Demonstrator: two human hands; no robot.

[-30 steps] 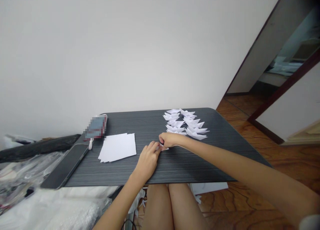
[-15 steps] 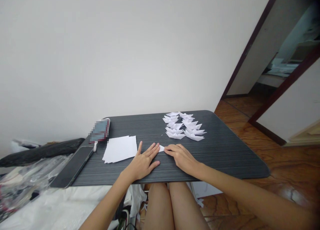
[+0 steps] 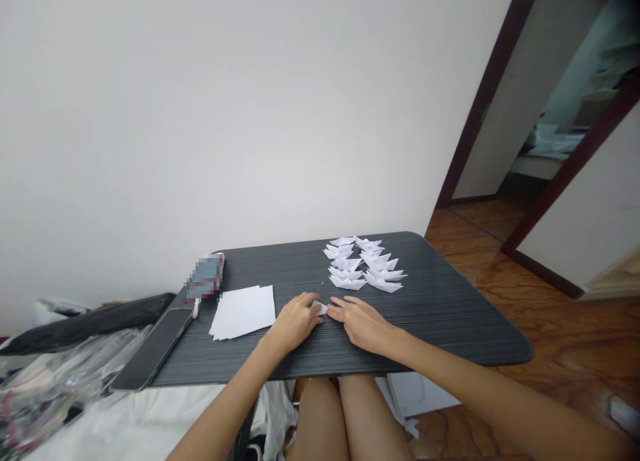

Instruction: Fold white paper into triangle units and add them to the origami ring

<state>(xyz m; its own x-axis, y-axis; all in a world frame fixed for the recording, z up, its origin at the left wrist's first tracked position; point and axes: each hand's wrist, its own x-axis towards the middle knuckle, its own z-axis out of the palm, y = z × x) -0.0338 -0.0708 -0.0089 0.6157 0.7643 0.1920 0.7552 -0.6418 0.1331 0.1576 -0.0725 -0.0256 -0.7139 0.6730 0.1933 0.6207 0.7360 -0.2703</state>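
A small folded piece of white paper (image 3: 320, 308) lies on the dark table between my hands. My left hand (image 3: 296, 322) is bent over its left end, thumb and fingers closed on it. From the other side, my right hand (image 3: 364, 323) holds the right corner against the tabletop with its fingertips. Most of the paper is hidden under the fingers, so its exact shape is hard to make out. Beyond my right hand stand several folded paper boats (image 3: 347, 283) in two columns. Left of my left hand rests a stack of white paper sheets (image 3: 244, 312).
A black phone (image 3: 154, 349) lies at the table's left edge, beside a blurred-out device (image 3: 204, 279) with a white plug. The table (image 3: 425, 314) meets a white wall (image 3: 300, 114) at the back. Plastic-wrapped items (image 3: 85, 361) are heaped at the left.
My left hand has gone from lying flat with spread fingers to curling around the folded paper. My right hand's fingers have spread slightly at the paper's corner. The view has tilted a little.
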